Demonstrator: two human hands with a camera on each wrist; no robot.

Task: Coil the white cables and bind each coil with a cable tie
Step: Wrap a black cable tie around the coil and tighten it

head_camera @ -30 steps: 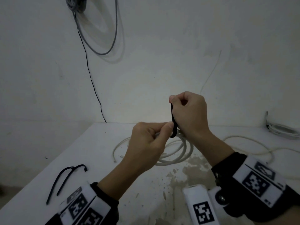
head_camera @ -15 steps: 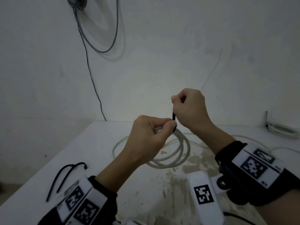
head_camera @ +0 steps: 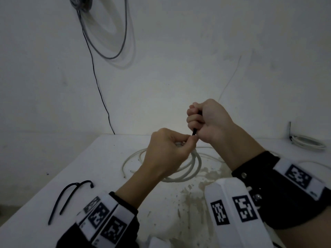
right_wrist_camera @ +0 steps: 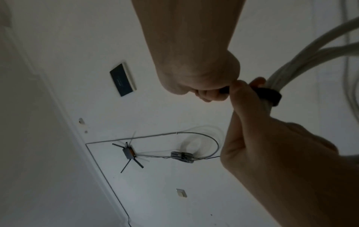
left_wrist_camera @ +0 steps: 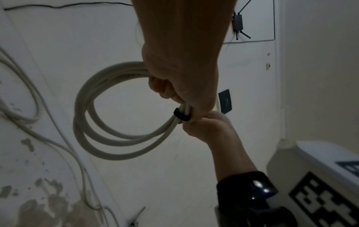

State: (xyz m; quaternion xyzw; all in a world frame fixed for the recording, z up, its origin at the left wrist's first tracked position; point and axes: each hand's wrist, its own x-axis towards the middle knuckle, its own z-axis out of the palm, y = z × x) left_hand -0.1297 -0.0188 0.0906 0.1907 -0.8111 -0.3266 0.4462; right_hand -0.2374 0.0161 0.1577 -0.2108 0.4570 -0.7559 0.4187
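Observation:
My left hand [head_camera: 187,142] holds a coil of white cable [head_camera: 192,170] above the table, pinching its bundled strands. A black cable tie [left_wrist_camera: 181,115] wraps snugly round those strands right beside the left fingers. My right hand [head_camera: 196,120] is just above, fist curled round the tie's black tail [head_camera: 194,131], which runs straight up from the coil. The left wrist view shows the coil [left_wrist_camera: 93,122] hanging as two or three loops. In the right wrist view the tie band [right_wrist_camera: 271,96] circles the cable [right_wrist_camera: 310,50]. The tie's head is hidden by fingers.
Two spare black cable ties [head_camera: 71,196] lie near the table's left edge. Loose white cable [head_camera: 304,162] trails across the table at right, and another coil [head_camera: 308,143] sits at the far right corner. A grey cable [head_camera: 107,33] hangs on the wall behind.
The right hand has pulled the tie's tail upward and now grips it in a fist. The tie's loose loop has closed tight round the coil. The left hand kept its hold.

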